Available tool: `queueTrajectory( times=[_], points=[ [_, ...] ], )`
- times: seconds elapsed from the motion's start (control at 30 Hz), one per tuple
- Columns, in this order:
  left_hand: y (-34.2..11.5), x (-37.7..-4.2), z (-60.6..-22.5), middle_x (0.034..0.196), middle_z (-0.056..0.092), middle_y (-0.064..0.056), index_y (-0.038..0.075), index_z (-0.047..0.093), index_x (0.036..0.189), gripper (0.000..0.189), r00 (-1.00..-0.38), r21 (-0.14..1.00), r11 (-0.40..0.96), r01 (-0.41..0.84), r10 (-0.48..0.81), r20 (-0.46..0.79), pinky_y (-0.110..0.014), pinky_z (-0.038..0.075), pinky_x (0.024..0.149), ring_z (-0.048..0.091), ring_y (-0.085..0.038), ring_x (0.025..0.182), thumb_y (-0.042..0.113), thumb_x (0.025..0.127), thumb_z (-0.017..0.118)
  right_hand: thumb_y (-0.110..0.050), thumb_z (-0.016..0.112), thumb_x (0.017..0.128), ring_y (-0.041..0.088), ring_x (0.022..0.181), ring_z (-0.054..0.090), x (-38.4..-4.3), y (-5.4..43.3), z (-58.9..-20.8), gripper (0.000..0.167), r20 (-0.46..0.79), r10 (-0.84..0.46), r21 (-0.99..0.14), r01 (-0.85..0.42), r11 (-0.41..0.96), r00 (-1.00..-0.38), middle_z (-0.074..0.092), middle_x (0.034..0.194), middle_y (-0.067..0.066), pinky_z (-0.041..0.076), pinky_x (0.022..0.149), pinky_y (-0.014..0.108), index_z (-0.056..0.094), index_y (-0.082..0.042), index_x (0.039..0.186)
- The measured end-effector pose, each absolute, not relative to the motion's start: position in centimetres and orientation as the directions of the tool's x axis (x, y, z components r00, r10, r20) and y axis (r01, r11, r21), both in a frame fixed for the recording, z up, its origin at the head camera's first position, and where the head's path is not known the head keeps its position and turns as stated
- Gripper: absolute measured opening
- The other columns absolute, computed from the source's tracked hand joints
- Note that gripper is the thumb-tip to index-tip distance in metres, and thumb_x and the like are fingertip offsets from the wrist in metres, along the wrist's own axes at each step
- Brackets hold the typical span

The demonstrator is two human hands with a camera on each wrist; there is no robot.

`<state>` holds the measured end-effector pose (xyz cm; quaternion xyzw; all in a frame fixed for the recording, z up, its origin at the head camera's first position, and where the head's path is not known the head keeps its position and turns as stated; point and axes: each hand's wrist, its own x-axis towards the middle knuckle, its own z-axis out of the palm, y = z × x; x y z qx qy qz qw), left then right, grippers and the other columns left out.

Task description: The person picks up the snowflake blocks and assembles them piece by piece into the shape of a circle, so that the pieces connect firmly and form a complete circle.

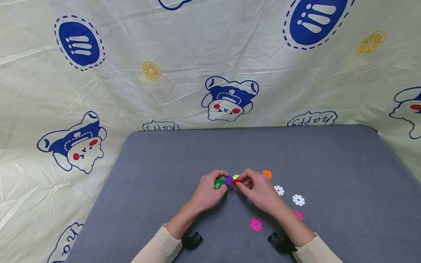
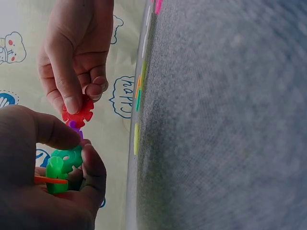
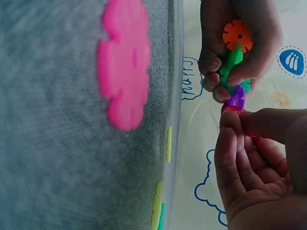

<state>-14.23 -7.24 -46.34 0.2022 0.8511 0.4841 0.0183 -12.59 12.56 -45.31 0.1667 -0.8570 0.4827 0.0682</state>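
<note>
My left hand (image 1: 208, 190) grips a short chain of slotted plastic discs above the grey table. The chain includes an orange disc (image 3: 237, 35), green discs (image 2: 57, 178) and a purple disc (image 3: 236, 98). At the purple end, my right hand (image 1: 260, 189) pinches a red slotted disc (image 2: 80, 115) between thumb and fingers. The red disc's edge meets the purple one, seen in the left wrist view. Fingers cover parts of the green discs and, in the right wrist view, most of the red one.
Loose discs lie on the grey table (image 1: 164, 157): an orange disc (image 1: 267, 174), white discs (image 1: 298, 199), a yellow disc (image 1: 235, 176) behind the hands, and pink discs (image 1: 256, 224) nearer me. A printed sheet (image 1: 184, 95) hangs behind the table's far edge.
</note>
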Motion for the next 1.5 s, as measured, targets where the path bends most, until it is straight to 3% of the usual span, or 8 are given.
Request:
queueTrajectory(
  times=[0.27, 0.5, 0.7, 0.83, 0.93, 1.07, 1.3, 1.5],
  points=[
    [-7.1, -14.0, -46.3, 0.099, 0.061, 0.001, 0.01, 0.061, 0.115, 0.029, -0.9, 0.792, 0.483, 0.374, 0.394, 0.184, -0.024, 0.048, 0.069, 0.054, -0.01, 0.077, 0.006, 0.087, 0.06, -0.001, 0.076, 0.081, 0.005, 0.065, 0.054, -12.3, 12.3, -45.1, 0.017, 0.361, -0.229, -0.729, -0.427, 0.535, -0.904, 0.06, 0.077, -0.01, 0.049, 0.058, 0.025, 0.065, -0.014, 0.085],
    [-7.2, -14.0, -46.2, 0.094, 0.061, 0.002, 0.01, 0.058, 0.116, 0.029, -0.876, 0.765, 0.495, 0.411, 0.446, 0.183, -0.022, 0.048, 0.068, 0.054, -0.009, 0.077, 0.006, 0.087, 0.061, 0.0, 0.08, 0.076, 0.004, 0.064, 0.049, -12.0, 12.1, -45.4, 0.022, 0.495, -0.247, -0.607, -0.535, 0.587, -0.833, 0.056, 0.076, -0.01, 0.045, 0.055, 0.022, 0.064, -0.014, 0.083],
    [-7.2, -14.0, -45.9, 0.093, 0.059, 0.003, 0.009, 0.055, 0.117, 0.027, -0.871, 0.751, 0.508, 0.422, 0.457, 0.18, -0.022, 0.047, 0.068, 0.054, -0.009, 0.077, 0.008, 0.09, 0.06, -0.001, 0.08, 0.076, 0.005, 0.065, 0.048, -12.0, 11.9, -45.2, 0.02, 0.533, -0.264, -0.56, -0.57, 0.601, -0.804, 0.056, 0.078, -0.009, 0.044, 0.055, 0.021, 0.064, -0.012, 0.083],
    [-7.2, -13.9, -45.8, 0.096, 0.06, 0.002, 0.009, 0.055, 0.119, 0.031, -0.874, 0.775, 0.491, 0.399, 0.46, 0.159, -0.024, 0.048, 0.071, 0.055, -0.01, 0.08, 0.015, 0.09, 0.063, -0.002, 0.079, 0.078, 0.006, 0.067, 0.049, -12.0, 12.0, -45.1, 0.019, 0.516, -0.271, -0.562, -0.559, 0.61, -0.813, 0.057, 0.08, -0.009, 0.045, 0.056, 0.022, 0.064, -0.012, 0.085],
    [-7.3, -13.9, -45.7, 0.107, 0.06, 0.001, 0.011, 0.055, 0.127, 0.041, -0.88, 0.832, 0.441, 0.337, 0.462, 0.111, -0.027, 0.049, 0.076, 0.056, -0.011, 0.087, 0.029, 0.091, 0.064, -0.002, 0.078, 0.079, 0.006, 0.069, 0.051, -12.3, 12.2, -45.0, 0.02, 0.492, -0.255, -0.59, -0.534, 0.605, -0.833, 0.058, 0.082, -0.008, 0.048, 0.059, 0.026, 0.064, -0.013, 0.088],
    [-7.3, -13.9, -45.6, 0.111, 0.063, -0.004, 0.013, 0.053, 0.133, 0.047, -0.882, 0.916, 0.339, 0.217, 0.47, 0.035, -0.032, 0.053, 0.072, 0.063, -0.017, 0.084, 0.038, 0.094, 0.06, -0.003, 0.076, 0.081, 0.006, 0.072, 0.053, -12.6, 12.5, -44.9, 0.018, 0.445, -0.242, -0.631, -0.494, 0.599, -0.862, 0.059, 0.084, -0.008, 0.052, 0.063, 0.033, 0.067, -0.014, 0.092],
    [-7.0, -14.0, -46.2, 0.087, 0.067, -0.019, 0.008, 0.057, 0.122, 0.029, -0.895, 0.973, 0.228, 0.034, 0.439, -0.072, -0.039, 0.054, 0.052, 0.063, -0.036, 0.057, 0.023, 0.097, 0.059, -0.01, 0.075, 0.084, 0.005, 0.072, 0.058, -13.0, 12.8, -44.8, 0.017, 0.336, -0.261, -0.731, -0.425, 0.534, -0.905, 0.061, 0.082, -0.009, 0.053, 0.066, 0.028, 0.067, -0.01, 0.099],
    [-6.9, -14.1, -46.1, 0.076, 0.066, -0.016, 0.009, 0.056, 0.115, 0.022, -0.91, 0.977, 0.213, 0.014, 0.407, -0.075, -0.032, 0.051, 0.046, 0.057, -0.025, 0.047, 0.022, 0.097, 0.06, -0.01, 0.075, 0.084, 0.008, 0.072, 0.058, -13.7, 13.6, -44.8, 0.022, 0.252, -0.307, -0.759, -0.384, 0.526, -0.918, 0.062, 0.084, -0.007, 0.051, 0.064, 0.027, 0.066, -0.008, 0.105]
  ],
)
